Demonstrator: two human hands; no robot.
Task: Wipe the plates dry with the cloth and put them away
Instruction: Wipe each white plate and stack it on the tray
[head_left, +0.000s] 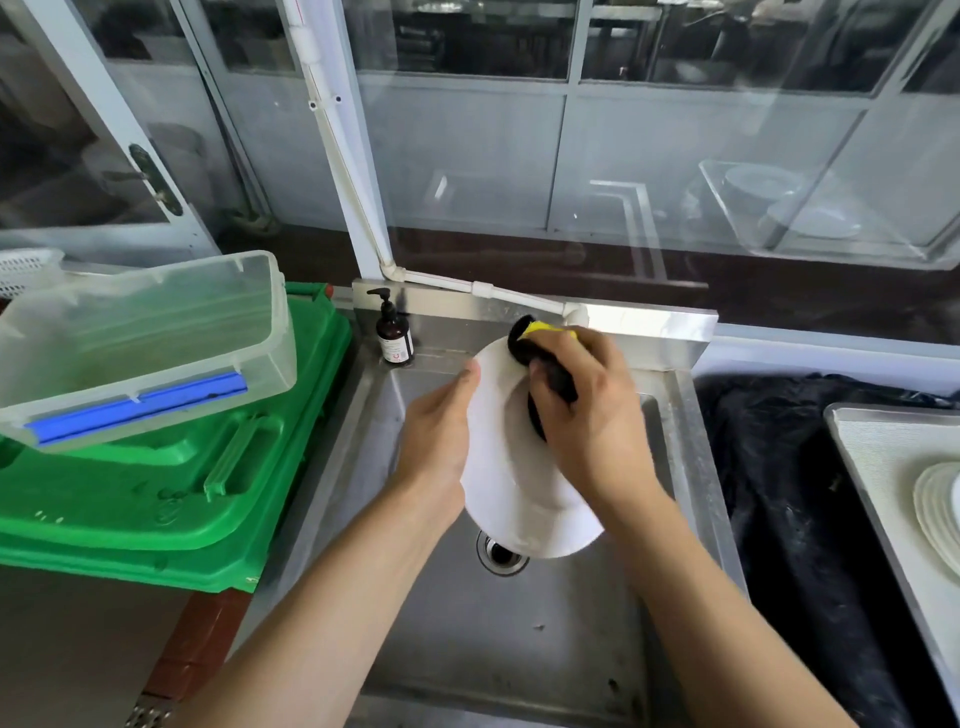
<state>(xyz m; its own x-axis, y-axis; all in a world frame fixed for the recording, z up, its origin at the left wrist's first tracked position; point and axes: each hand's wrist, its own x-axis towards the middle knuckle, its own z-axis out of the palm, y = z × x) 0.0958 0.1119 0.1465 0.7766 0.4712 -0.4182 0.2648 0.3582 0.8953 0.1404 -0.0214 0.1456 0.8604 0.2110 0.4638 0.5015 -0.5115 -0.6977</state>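
1. The left hand (439, 431) held the plate (511, 467) by its left rim, fingers behind and thumb curled over the edge, forearm reaching in from lower left
2. The right hand (587, 415) gripped the cloth (545, 358), a dark rag with a yellow patch, and pressed it on the plate's upper face, wrist bent down
3. The plate was tilted over the sink (519, 639), above the drain (501, 553)
4. It looked stiff, breakable glazed ware, probably slick if wet; a rim pinch with support behind seemed the safest hold, while the cloth was soft and bunched easily
5. More plates (935, 509) stood stacked on a tray (883, 447) far right; a soap bottle (395, 332) stood at the sink's back corner
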